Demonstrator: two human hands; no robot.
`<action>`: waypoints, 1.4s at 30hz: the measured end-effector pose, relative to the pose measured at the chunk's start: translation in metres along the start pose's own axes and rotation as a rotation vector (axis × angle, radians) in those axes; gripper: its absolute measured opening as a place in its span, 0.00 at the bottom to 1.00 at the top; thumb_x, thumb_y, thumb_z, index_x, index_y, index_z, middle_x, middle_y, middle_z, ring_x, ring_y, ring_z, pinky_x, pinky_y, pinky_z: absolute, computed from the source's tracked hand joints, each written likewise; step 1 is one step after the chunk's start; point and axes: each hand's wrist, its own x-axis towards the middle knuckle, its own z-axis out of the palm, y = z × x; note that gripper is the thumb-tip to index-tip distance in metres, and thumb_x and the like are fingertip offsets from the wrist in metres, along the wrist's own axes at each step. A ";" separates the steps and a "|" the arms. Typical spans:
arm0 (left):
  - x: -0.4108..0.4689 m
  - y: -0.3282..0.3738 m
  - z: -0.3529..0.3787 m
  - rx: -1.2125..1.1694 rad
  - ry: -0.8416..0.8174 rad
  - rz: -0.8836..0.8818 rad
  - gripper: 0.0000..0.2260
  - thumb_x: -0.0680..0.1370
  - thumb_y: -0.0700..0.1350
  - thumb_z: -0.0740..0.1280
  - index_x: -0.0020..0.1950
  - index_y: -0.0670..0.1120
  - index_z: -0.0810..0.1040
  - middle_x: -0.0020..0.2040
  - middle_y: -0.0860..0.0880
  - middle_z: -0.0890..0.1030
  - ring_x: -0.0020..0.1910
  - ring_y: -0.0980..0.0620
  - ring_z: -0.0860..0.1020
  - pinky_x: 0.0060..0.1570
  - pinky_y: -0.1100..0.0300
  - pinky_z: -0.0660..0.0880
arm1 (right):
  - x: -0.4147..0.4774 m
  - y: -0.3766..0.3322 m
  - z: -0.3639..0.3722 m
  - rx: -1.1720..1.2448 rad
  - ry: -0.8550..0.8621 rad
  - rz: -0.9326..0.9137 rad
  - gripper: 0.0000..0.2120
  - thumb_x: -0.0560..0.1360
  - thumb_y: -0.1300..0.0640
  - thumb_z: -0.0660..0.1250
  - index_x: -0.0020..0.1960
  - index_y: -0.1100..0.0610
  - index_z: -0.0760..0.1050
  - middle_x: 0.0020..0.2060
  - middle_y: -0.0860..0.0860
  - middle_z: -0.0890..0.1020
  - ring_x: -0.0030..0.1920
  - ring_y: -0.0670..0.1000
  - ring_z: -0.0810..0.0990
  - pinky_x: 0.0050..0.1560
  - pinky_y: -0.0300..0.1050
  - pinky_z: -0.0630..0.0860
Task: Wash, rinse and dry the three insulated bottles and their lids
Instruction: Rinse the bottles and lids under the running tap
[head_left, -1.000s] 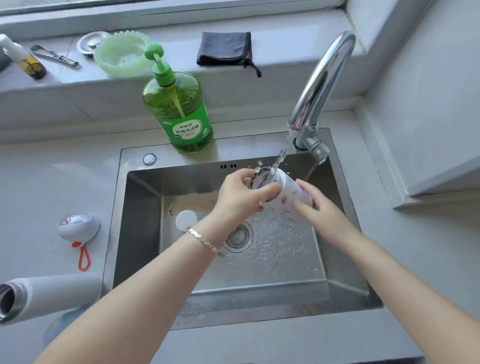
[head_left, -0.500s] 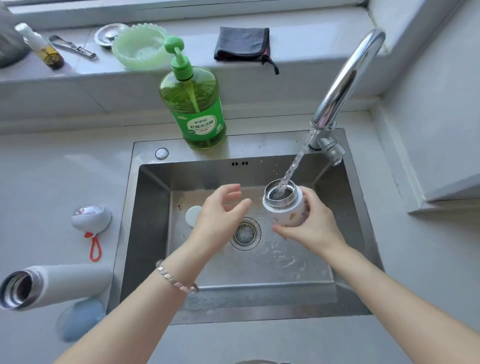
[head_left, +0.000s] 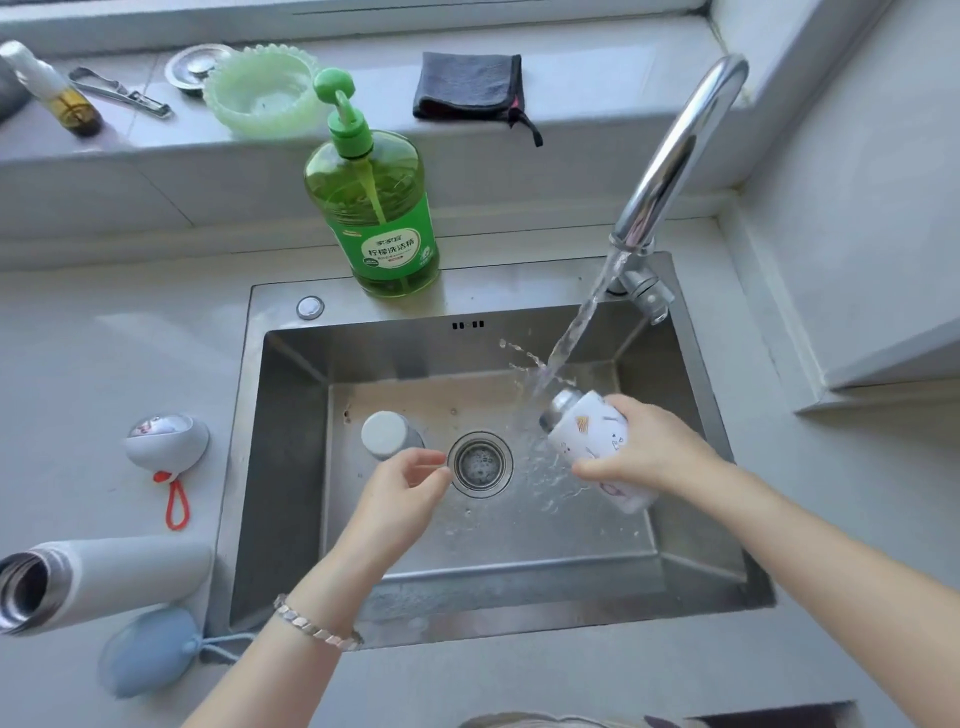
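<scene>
A small white patterned bottle is gripped tilted under running water by the right hand; the left hand is seen relaxed, empty

You see two insulated bottles: one small patterned bottle and one tall white bottle. Three closures: one white lid, one blue lid, one grey cap. Also one detergent bottle, one dark cloth, one green dish.

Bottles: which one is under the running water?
The small patterned bottle, gripped tilted in the right hand over the sink; the plain white bottle lies on the counter, left of the sink.
</scene>
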 end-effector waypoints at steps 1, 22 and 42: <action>0.000 -0.002 0.001 0.001 -0.006 -0.001 0.06 0.77 0.43 0.64 0.53 0.50 0.76 0.48 0.51 0.81 0.50 0.55 0.78 0.47 0.61 0.72 | 0.000 0.003 -0.002 -0.120 -0.083 0.054 0.25 0.56 0.42 0.71 0.50 0.47 0.70 0.44 0.45 0.79 0.45 0.50 0.78 0.46 0.46 0.77; -0.001 -0.013 0.005 -0.008 -0.023 0.008 0.05 0.77 0.43 0.65 0.51 0.50 0.77 0.45 0.52 0.81 0.50 0.53 0.79 0.45 0.60 0.70 | -0.001 0.010 0.012 0.040 0.013 -0.053 0.31 0.58 0.48 0.75 0.58 0.47 0.68 0.48 0.47 0.78 0.47 0.49 0.78 0.45 0.42 0.74; 0.015 0.061 0.034 -0.028 -0.051 0.203 0.32 0.67 0.48 0.77 0.67 0.49 0.68 0.57 0.55 0.75 0.56 0.58 0.75 0.56 0.63 0.72 | -0.016 -0.025 0.042 0.716 0.212 -0.192 0.33 0.58 0.59 0.80 0.60 0.46 0.70 0.48 0.40 0.79 0.45 0.36 0.77 0.40 0.25 0.71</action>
